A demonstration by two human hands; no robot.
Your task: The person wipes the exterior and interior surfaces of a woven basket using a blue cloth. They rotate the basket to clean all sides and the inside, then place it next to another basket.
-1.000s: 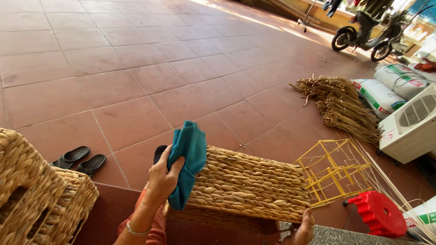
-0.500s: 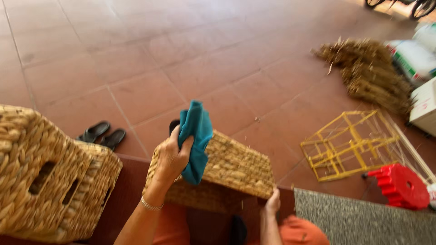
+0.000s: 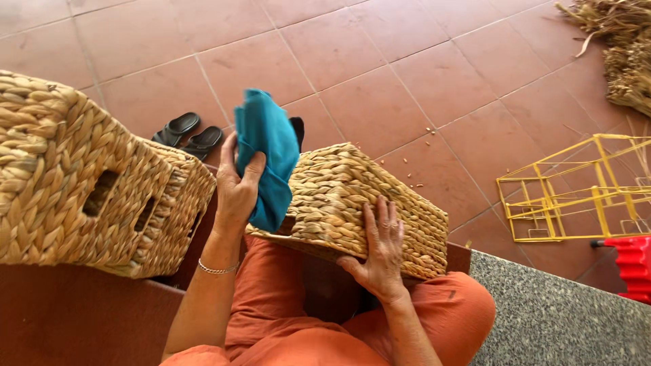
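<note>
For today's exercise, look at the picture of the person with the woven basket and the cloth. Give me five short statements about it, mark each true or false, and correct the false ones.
1. The left hand holds a teal cloth in its grip. True.
2. The right hand rests flat on the woven basket on the person's lap. True.
3. The cloth is bright red. False: it is teal; the red thing is a plastic stool at the right edge.
4. A pair of black sandals lies on the tiled floor. True.
5. The yellow wire frame stands on top of the larger baskets. False: it is on the floor at the right, far from them.
</note>
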